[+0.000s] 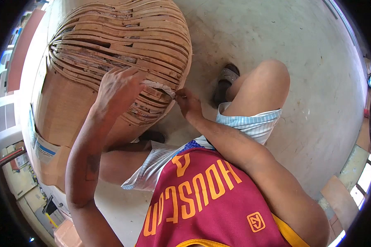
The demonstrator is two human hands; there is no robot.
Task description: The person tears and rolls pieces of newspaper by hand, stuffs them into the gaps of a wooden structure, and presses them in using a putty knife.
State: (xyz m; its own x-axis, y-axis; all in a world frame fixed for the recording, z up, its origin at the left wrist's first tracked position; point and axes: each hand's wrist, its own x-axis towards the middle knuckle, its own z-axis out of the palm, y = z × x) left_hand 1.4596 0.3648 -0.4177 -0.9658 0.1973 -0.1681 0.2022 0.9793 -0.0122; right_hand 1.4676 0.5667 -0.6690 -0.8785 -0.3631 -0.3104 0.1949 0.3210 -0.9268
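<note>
A large rounded form (123, 45) built from layered curved cardboard strips stands in front of me, its lower part smooth brown cardboard. My left hand (117, 88) rests on its strips and pinches one end of a pale torn strip of paper (158, 86). My right hand (187, 101) pinches the other end of that strip, at the form's right edge. The strip lies stretched between both hands against the cardboard.
I sit on a bare concrete floor (276, 37) in a maroon jersey and striped shorts, knees either side of the form. A sandalled foot (226, 80) is beside the form. Clutter and a taped label (43, 150) lie at left; tiles at lower right.
</note>
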